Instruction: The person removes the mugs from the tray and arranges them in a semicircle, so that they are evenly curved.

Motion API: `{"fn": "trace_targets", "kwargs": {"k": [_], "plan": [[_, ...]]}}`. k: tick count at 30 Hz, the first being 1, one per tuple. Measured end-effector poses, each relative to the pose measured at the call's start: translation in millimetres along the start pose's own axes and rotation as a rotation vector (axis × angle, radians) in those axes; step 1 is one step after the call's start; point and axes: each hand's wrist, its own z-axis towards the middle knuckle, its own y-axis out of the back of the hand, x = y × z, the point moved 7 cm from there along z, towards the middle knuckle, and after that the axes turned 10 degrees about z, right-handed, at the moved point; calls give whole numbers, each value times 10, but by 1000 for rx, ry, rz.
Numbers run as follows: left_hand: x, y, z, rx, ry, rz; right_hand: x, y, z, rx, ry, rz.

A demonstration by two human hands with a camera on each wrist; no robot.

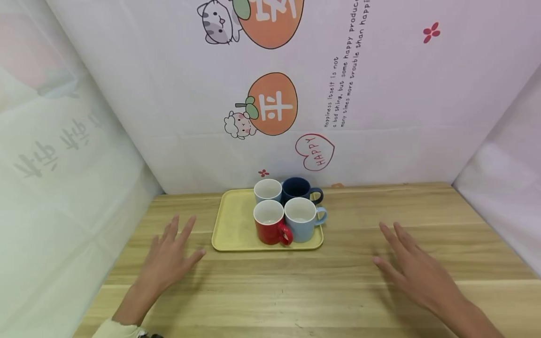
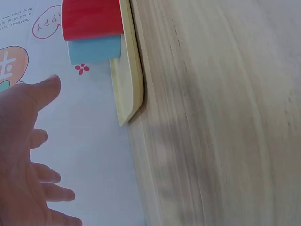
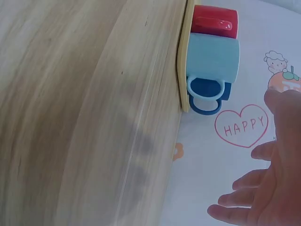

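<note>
A yellow tray lies at the back of the table with several mugs crowded on its right part. In front stand a red mug and a light blue mug, handles toward the right. Behind them are another light blue mug with a white inside and a dark blue mug. My left hand hovers left of the tray, fingers spread, holding nothing. Well to the right of the tray, my right hand is likewise spread and holds nothing. Neither hand touches a mug.
The wooden table stretches in front of the tray and to both sides. Directly behind it hangs a white printed cloth, with more white cloth along the left and right sides.
</note>
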Motion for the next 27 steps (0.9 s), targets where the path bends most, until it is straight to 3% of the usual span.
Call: {"fn": "trace_targets", "kwargs": {"k": [16, 27], "plan": [[-93, 61, 123, -5, -3, -71, 170, -18, 120, 2, 19, 40], [-91, 44, 139, 36, 7, -171, 292, 50, 171, -150, 157, 77]]}}
